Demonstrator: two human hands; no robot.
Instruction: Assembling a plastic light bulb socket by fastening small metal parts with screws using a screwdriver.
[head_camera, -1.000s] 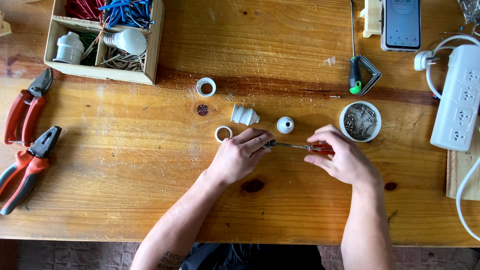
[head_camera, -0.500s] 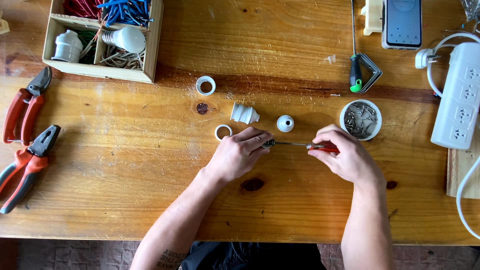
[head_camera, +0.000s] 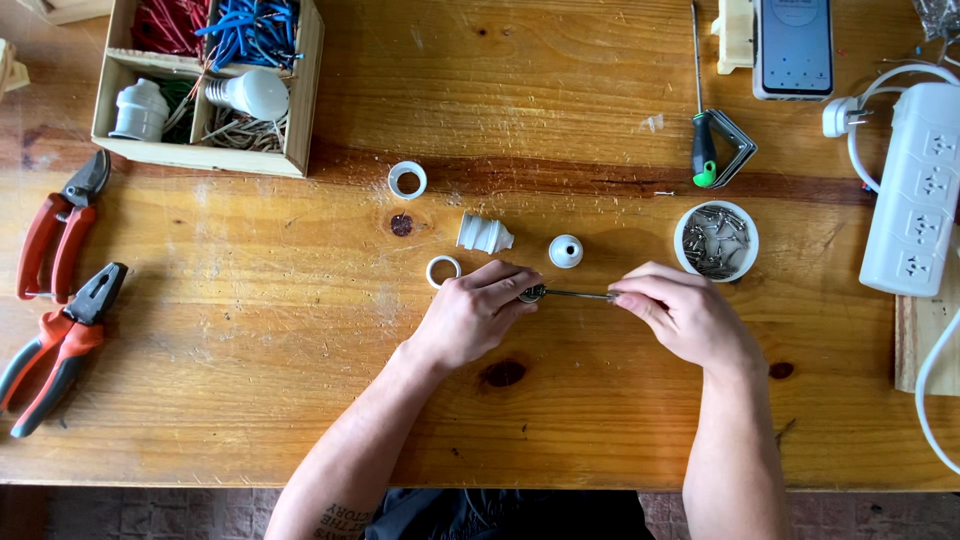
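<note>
Not much has moved since the earlier frames: both hands sit in the same spot mid-table, and the screwdriver's red handle, which peeked out before, is now buried in the right fist.

The wooden table (head_camera: 250, 330) fills nearly the whole view, scratched and knotty, with a strip of floor along the bottom edge. On it: one white power strip (head_camera: 915, 190), one compartmented wooden box (head_camera: 300, 95) of red and blue wires plus a bulb, one phone (head_camera: 795, 45), two red-handled pliers (head_camera: 60, 290), one green-tipped screwdriver (head_camera: 703, 150), one white cup of screws (head_camera: 716, 240), two white rings (head_camera: 407, 180), one ribbed white socket body (head_camera: 484, 234), one small white cap (head_camera: 565, 251).

The left hand (head_camera: 470, 315) is curled shut, pinching a small round metal part (head_camera: 531, 294) at its fingertips. The right hand (head_camera: 685, 315) is closed around a thin screwdriver (head_camera: 580, 294), whose shaft runs straight to that part.
</note>
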